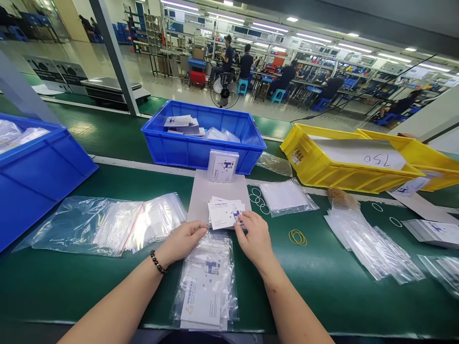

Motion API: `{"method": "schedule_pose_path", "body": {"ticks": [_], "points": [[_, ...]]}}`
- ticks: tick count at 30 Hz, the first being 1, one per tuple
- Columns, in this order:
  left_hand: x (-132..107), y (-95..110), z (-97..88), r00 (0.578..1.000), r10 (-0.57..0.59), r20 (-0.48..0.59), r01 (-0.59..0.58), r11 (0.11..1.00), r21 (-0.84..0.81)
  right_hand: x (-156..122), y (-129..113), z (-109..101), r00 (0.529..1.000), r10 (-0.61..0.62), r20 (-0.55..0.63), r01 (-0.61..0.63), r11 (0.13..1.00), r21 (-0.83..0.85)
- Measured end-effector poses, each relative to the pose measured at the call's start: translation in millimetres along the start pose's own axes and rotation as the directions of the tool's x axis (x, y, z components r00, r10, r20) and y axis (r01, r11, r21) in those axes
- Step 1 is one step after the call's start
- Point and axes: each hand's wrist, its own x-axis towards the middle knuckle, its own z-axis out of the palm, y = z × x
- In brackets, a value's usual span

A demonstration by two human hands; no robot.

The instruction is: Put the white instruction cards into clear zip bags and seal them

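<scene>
A small stack of printed white booklets (pixel 224 215) with a blue picture lies on a grey cardboard sheet (pixel 201 191). My right hand (pixel 255 238) has its fingertips on the top booklet's right edge, thumb bent in below. At the stack's lower left, my left hand (pixel 184 241) is closed with thumb and fingers together at the upper edge of a clear plastic bag (pixel 224 248); its fingertips are partly hidden. That bag lies on a pile of bags toward me, with a bagged booklet (pixel 201 301) showing through. Another bagged stack (pixel 223 166) leans against the blue bin.
A blue bin (pixel 204 143) holding booklets stands ahead; another blue bin (pixel 43 167) is left. Yellow bins (pixel 344 174) stand right. Clear bags (pixel 118 224) lie left, more bags (pixel 373 243) right. Rubber bands (pixel 297 237) and a bagged white stack (pixel 287 196) lie on the green table (pixel 304 296).
</scene>
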Motion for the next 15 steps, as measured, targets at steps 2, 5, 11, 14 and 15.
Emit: {"method": "schedule_pose_path", "body": {"ticks": [2, 5, 11, 14, 15], "points": [[3, -1, 3.9, 1.0, -0.005, -0.013, 0.005, 1.0, -0.007, -3, -2, 5, 0.998, -0.055, 0.027, 0.055, 0.998, 0.009], [7, -3, 7.8, 0.999, -0.036, -0.032, 0.035, 0.999, -0.04, -6, -11, 7, 0.99, -0.117, 0.078, 0.11, 0.99, 0.085], [5, -4, 8.0, 0.996, 0.029, -0.084, -0.048, 0.97, -0.237, -2, -16, 1, 0.992, 0.114, 0.059, -0.127, 0.932, 0.339], [1, -3, 5.9, 0.997, 0.062, -0.045, -0.071, 0.969, -0.238, 3, -13, -4, 0.932, 0.343, 0.121, -0.343, 0.72, 0.603], [0, -3, 5.3, 0.997, 0.067, -0.024, -0.071, 0.973, -0.22, 5, -13, -6, 0.909, 0.381, 0.168, -0.383, 0.606, 0.698]]}}
